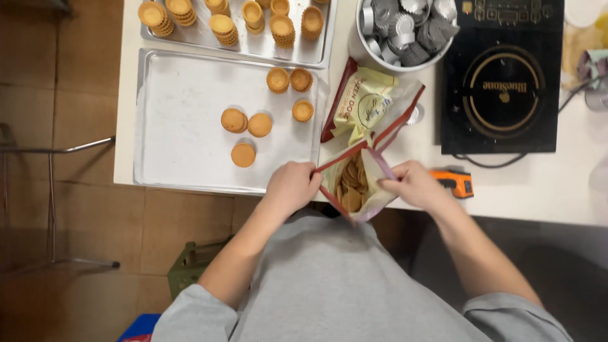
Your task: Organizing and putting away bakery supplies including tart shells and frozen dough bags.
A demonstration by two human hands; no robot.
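Note:
My left hand [291, 186] and my right hand [415, 184] each pinch one side of the mouth of a clear plastic bag [370, 120] with red edges, pulling it apart at the table's near edge. Round tan tart shells [351, 183] lie stacked inside the bag. To the left lies a metal baking tray [183, 152] with several loose tart shells [244, 123] on it, some upside down.
A second tray [253, 47] at the back carries stacks of shells. A white bowl [361, 47] holds several silver foil cups. A black induction hob [503, 79] stands at the right, with an orange tool [457, 180] before it. A metal stand [50, 209] is on the floor.

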